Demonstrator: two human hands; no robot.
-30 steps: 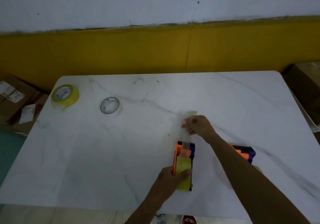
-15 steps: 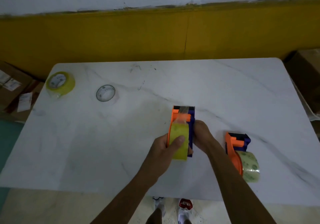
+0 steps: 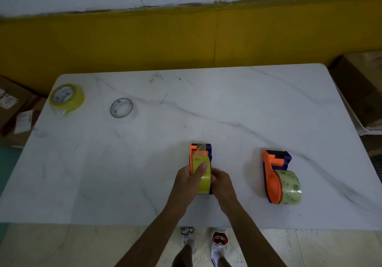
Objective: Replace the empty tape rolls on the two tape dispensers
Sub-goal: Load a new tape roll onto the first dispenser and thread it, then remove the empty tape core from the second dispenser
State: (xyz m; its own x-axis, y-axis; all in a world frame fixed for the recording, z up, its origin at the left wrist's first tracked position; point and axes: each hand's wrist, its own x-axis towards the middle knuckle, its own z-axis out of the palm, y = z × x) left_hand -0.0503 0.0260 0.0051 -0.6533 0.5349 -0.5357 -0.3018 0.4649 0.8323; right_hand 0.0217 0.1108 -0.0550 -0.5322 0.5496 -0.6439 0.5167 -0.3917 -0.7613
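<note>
An orange and blue tape dispenser (image 3: 201,153) stands near the table's front middle, loaded with a yellow tape roll (image 3: 203,182). My left hand (image 3: 188,184) grips its left side, thumb on the roll. My right hand (image 3: 222,184) holds its right side. A strip of tape runs from the roll to the dispenser's far end. A second orange and blue dispenser (image 3: 275,173) lies to the right with a clear tape roll (image 3: 290,187) on it, untouched.
The white marble table (image 3: 227,105) carries a yellow tape roll (image 3: 66,98) at the far left and a nearly bare roll core (image 3: 121,108) beside it. Cardboard boxes (image 3: 361,89) flank the table on both sides. A yellow wall band runs behind.
My right hand let go of the pulled tape end and came back to the dispenser's right side. Both hands now hold the dispenser. The camera view shifted down.
</note>
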